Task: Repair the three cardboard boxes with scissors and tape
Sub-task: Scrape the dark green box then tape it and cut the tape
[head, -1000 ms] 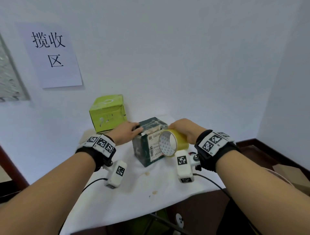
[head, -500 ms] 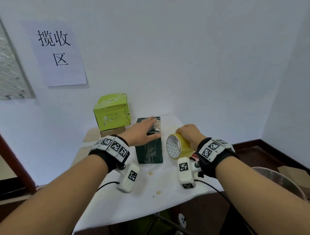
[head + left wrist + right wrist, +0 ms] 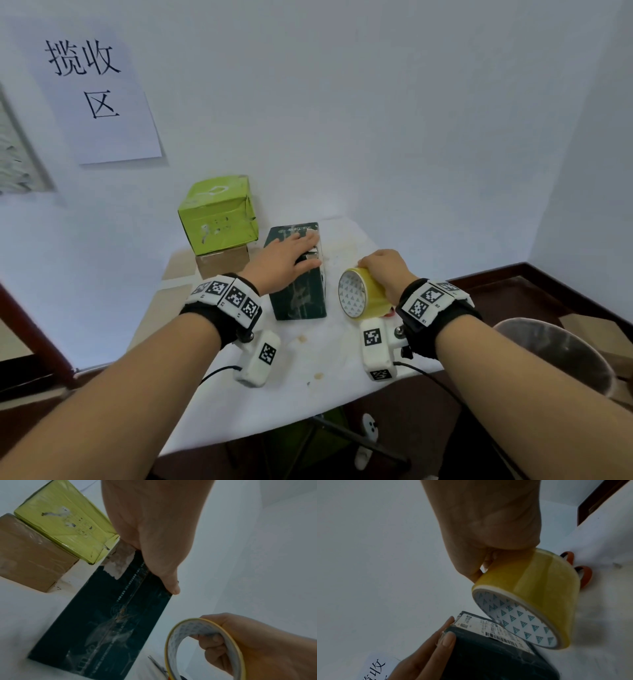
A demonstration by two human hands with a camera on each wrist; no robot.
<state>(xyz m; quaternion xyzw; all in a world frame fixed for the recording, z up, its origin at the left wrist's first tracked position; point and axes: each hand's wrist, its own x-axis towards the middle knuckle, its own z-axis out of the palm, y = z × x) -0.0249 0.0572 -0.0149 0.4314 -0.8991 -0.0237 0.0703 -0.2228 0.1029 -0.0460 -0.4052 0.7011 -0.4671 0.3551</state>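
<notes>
Here, nearest in the head view, two forearms come in from the lower corners of the frame, each with a black wrist band (image 3: pixel 228 301) carrying checkered markers. They reach over a table (image 3: pixel 301 383) with a white cover, in the lower middle of the frame.

The right hand (image 3: pixel 385 270), right of centre, holds the tape roll (image 3: pixel 359 297). The fingers are curled through the core and over the yellow outer band, as the left wrist view shows (image 3: pixel 214 642). The roll is tipped on its side, and its open end with the triangle pattern faces the viewer and a little to the left. Its lower edge is at the table cover, but I cannot tell if it touches. Just behind the roll, in the right wrist view, two orange handle loops of the scissors (image 3: pixel 583 574) lie on the cover.

The left hand (image 3: pixel 284 257), at centre, lies flat with straight fingers on top of the dark green box (image 3: pixel 298 298). This box lies on the table just left of the roll. Its long axis runs away from the viewer toward the wall, and a white printed label is on its right side.

Farther back, left of centre, the light green box (image 3: pixel 219 216) stands on the brown box (image 3: pixel 222 262), near the wall. A paper sign (image 3: pixel 99 96) with black characters hangs in the upper left.
</notes>
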